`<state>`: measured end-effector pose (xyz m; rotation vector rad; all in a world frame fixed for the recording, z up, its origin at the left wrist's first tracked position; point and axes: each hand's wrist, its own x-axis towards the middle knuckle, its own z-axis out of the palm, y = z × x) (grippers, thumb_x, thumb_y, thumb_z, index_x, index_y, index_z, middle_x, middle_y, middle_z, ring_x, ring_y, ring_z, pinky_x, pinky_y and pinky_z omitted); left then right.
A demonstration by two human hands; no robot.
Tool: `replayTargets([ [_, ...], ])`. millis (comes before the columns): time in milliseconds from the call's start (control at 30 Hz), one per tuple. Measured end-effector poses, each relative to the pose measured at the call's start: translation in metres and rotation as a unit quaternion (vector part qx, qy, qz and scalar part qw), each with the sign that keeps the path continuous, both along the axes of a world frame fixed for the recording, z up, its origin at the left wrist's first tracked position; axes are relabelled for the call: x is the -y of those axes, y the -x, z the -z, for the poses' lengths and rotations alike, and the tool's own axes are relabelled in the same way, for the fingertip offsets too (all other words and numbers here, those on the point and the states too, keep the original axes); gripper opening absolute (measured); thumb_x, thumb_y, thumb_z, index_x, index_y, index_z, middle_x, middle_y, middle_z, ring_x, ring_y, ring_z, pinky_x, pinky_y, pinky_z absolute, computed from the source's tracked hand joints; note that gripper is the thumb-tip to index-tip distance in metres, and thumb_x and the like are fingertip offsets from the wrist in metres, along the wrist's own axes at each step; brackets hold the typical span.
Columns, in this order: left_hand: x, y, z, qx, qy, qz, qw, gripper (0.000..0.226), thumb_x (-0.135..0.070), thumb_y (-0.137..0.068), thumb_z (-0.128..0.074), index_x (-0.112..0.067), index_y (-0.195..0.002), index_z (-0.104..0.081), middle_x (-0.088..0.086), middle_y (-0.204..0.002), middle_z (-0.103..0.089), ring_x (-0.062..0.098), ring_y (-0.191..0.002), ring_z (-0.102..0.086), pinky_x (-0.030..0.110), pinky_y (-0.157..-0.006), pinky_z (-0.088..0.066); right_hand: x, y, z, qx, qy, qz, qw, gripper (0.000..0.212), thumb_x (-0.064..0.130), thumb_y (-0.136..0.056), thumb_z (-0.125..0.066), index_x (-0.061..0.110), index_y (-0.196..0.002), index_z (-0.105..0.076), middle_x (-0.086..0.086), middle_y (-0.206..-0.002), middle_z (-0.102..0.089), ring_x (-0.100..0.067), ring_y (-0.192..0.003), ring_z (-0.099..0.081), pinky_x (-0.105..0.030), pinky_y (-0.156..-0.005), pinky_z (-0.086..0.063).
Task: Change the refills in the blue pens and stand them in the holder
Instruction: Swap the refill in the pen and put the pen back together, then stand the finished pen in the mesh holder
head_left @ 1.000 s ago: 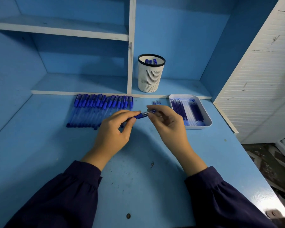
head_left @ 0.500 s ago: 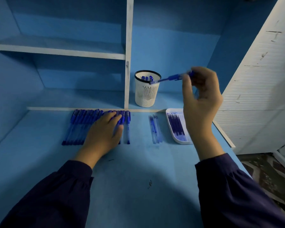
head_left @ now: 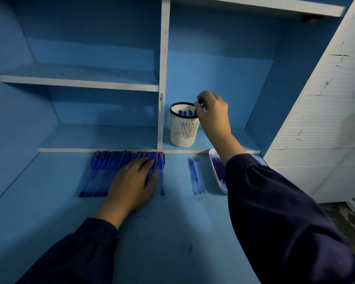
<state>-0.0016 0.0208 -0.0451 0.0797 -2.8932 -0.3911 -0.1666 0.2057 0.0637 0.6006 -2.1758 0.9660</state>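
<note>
Fingers [head_left: 207, 96] of the right hand [head_left: 213, 113] are pinching what looks like a blue pen [head_left: 200, 101] over the rim of the holder [head_left: 183, 130] on the shelf [head_left: 248, 140]; the left hand [head_left: 131, 181] is lying flat, fingers together, on the row of pens [head_left: 103, 162] on the tabletop [head_left: 172, 232].

Tray [head_left: 211, 155] half behind rt sleeve [head_left: 275, 201], pen [head_left: 200, 101] in rt hand [head_left: 213, 113] blurred, pen row [head_left: 111, 160] partly under lt hand [head_left: 131, 185]
</note>
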Motion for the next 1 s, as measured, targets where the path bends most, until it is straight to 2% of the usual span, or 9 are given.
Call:
replayTargets([
  [67, 0.0, 0.0, 0.001, -0.005, 0.001, 0.004, 1.0, 0.049, -0.035, -0.101, -0.044, -0.019, -0.147, -0.044, 0.002, -0.152, -0.041, 0.023, -0.139, -0.037, 0.037, -0.112, -0.03, -0.002, 0.002, 0.01, 0.023, -0.005, -0.003, 1.0, 0.015, 0.006, -0.091, -0.057, 0.002, -0.1, -0.068, -0.013, -0.094, -0.066, -0.024, -0.077, -0.061, -0.038, -0.075, -0.055],
  [100, 0.001, 0.001, 0.0, -0.004, 0.002, 0.007, 1.0, 0.049, -0.036, -0.101, -0.043, -0.019, -0.147, -0.044, 0.002, -0.151, -0.042, 0.024, -0.138, -0.038, 0.037, -0.111, -0.031, -0.003, -0.001, 0.013, 0.029, 0.004, -0.007, 1.0, 0.019, 0.008, -0.092, -0.056, 0.002, -0.105, -0.069, -0.014, -0.098, -0.067, -0.023, -0.081, -0.063, -0.038, -0.078, -0.055],
  [233, 0.001, 0.0, 0.0, -0.006, -0.001, 0.004, 1.0, 0.051, -0.041, -0.101, -0.037, -0.02, -0.147, -0.044, 0.001, -0.152, -0.041, 0.024, -0.139, -0.038, 0.038, -0.113, -0.03, -0.01, -0.025, 0.022, 0.071, 0.077, -0.008, 0.994, 0.026, 0.01, -0.095, -0.053, 0.005, -0.118, -0.066, -0.01, -0.106, -0.066, -0.01, -0.087, -0.058, -0.019, -0.081, -0.049],
  [400, 0.0, -0.005, -0.002, -0.028, -0.031, -0.01, 0.999, 0.047, -0.037, -0.102, -0.04, -0.019, -0.146, -0.047, 0.0, -0.152, -0.042, 0.023, -0.138, -0.04, 0.038, -0.111, -0.033, -0.011, -0.065, 0.045, 0.188, 0.13, -0.005, 0.973, 0.023, 0.013, -0.092, -0.058, 0.008, -0.112, -0.067, -0.002, -0.1, -0.069, -0.009, -0.086, -0.06, -0.004, -0.071, -0.044],
  [433, 0.001, -0.007, -0.003, -0.034, -0.037, -0.01, 0.999, 0.047, -0.037, -0.102, -0.039, -0.019, -0.145, -0.047, -0.001, -0.152, -0.043, 0.022, -0.137, -0.041, 0.038, -0.11, -0.034, -0.009, -0.073, 0.051, 0.218, 0.127, -0.015, 0.968, 0.022, 0.014, -0.091, -0.06, 0.009, -0.111, -0.067, -0.001, -0.096, -0.069, -0.009, -0.084, -0.061, -0.004, -0.069, -0.043],
  [533, 0.007, -0.016, 0.0, -0.043, -0.045, -0.003, 0.998, 0.05, -0.04, -0.101, -0.037, -0.019, -0.145, -0.048, -0.003, -0.151, -0.043, 0.02, -0.137, -0.041, 0.037, -0.109, -0.036, -0.001, -0.097, 0.067, 0.316, 0.096, -0.056, 0.942, 0.022, 0.018, -0.088, -0.064, 0.014, -0.109, -0.069, 0.003, -0.087, -0.068, -0.009, -0.077, -0.061, -0.015, -0.071, -0.045],
  [667, 0.015, -0.031, 0.006, -0.051, -0.049, 0.011, 0.997, 0.067, -0.053, -0.093, -0.023, -0.019, -0.144, -0.05, -0.003, -0.15, -0.045, 0.019, -0.137, -0.042, 0.035, -0.112, -0.032, 0.018, -0.121, 0.085, 0.372, 0.018, -0.087, 0.924, 0.024, 0.023, -0.087, -0.069, 0.016, -0.11, -0.07, -0.001, -0.094, -0.07, -0.009, -0.081, -0.062, -0.013, -0.074, -0.042],
  [867, 0.017, -0.038, 0.01, -0.05, -0.064, 0.011, 0.997, 0.059, -0.047, -0.095, -0.033, -0.019, -0.144, -0.048, -0.005, -0.15, -0.044, 0.016, -0.138, -0.04, 0.033, -0.112, -0.029, 0.033, -0.133, 0.093, 0.347, -0.07, -0.081, 0.932, 0.035, 0.023, -0.085, -0.071, 0.017, -0.119, -0.066, -0.006, -0.101, -0.064, -0.016, -0.09, -0.061, -0.011, -0.069, -0.036],
  [1000, 0.018, -0.038, 0.014, -0.055, -0.056, 0.018, 0.997, 0.057, -0.044, -0.095, -0.035, -0.016, -0.142, -0.051, -0.001, -0.147, -0.048, 0.021, -0.136, -0.044, 0.04, -0.113, -0.035, 0.032, -0.134, 0.093, 0.346, -0.08, -0.07, 0.932, 0.034, 0.008, -0.082, -0.066, 0.012, -0.116, -0.068, -0.008, -0.105, -0.067, -0.02, -0.093, -0.064, -0.008, -0.071, -0.036],
])
